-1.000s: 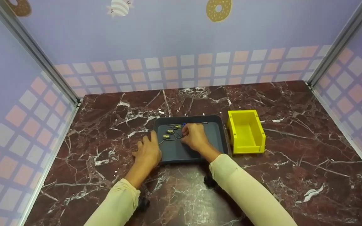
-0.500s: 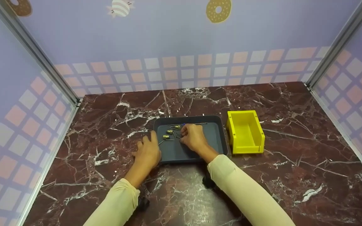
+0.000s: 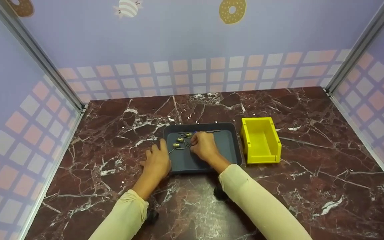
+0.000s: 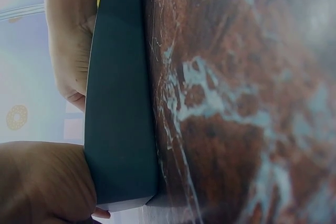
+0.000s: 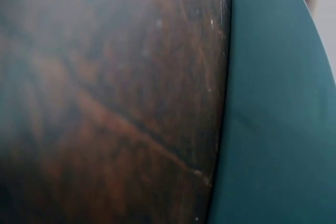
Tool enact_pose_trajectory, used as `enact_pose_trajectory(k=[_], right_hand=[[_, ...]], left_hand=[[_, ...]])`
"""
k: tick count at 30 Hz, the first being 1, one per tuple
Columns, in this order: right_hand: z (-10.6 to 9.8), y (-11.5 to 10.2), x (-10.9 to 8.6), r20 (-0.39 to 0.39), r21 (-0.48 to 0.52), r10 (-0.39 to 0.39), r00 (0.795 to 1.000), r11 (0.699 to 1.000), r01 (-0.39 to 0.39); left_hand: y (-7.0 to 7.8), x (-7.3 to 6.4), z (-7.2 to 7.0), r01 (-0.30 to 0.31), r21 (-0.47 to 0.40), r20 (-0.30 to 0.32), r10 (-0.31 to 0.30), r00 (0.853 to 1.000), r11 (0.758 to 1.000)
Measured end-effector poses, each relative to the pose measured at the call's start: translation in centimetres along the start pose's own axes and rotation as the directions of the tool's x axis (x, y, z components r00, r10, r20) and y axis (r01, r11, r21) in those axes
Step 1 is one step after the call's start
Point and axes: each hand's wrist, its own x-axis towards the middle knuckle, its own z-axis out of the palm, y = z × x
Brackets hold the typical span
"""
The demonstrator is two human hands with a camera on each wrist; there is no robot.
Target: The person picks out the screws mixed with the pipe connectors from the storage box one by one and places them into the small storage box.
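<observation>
1. My left hand (image 3: 157, 160), left of the frame's centre, rests against the left rim of the dark grey tray (image 3: 187, 162), its fingers spread somewhat apart.
2. My right hand (image 3: 206, 146) is over the tray near the centre of the frame, fingers curled; I cannot tell whether they pinch anything.
3. Three brass fittings (image 3: 176, 145) lie in a slanting row in the tray's left half, between my hands.
4. Thin metal pins (image 3: 180, 148) lie among them, some just beside my right fingertips.
5. A longer metal rod (image 3: 216, 131) lies along the tray's far side, beyond my right hand, which partly hides it.
6. Right of the tray, just beside it, a yellow bin (image 3: 261, 159) sits on the dark red marbled bench (image 3: 312, 133).
7. In my right wrist's view, the tray's outer wall fills the right side.
</observation>
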Motion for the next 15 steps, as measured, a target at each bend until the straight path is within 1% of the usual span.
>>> enact_pose_trajectory(k=[6,9,15], right_hand=[[0.03,-0.01,0.24,0.027,-0.034,0.011,1.000,0.999,-0.010],[0.07,-0.01,0.30,0.020,-0.056,-0.003,1.000,0.998,0.004],[0.05,-0.05,0.27,-0.003,-0.065,-0.031,1.000,0.997,0.031]], left_hand=[[0.00,0.04,-0.01,-0.006,0.000,0.015,0.006,1.000,1.000],[0.00,0.05,0.04,-0.008,0.000,0.020,0.008,1.000,1.000],[0.08,0.15,0.02,0.001,0.001,0.023,-0.001,1.000,1.000]])
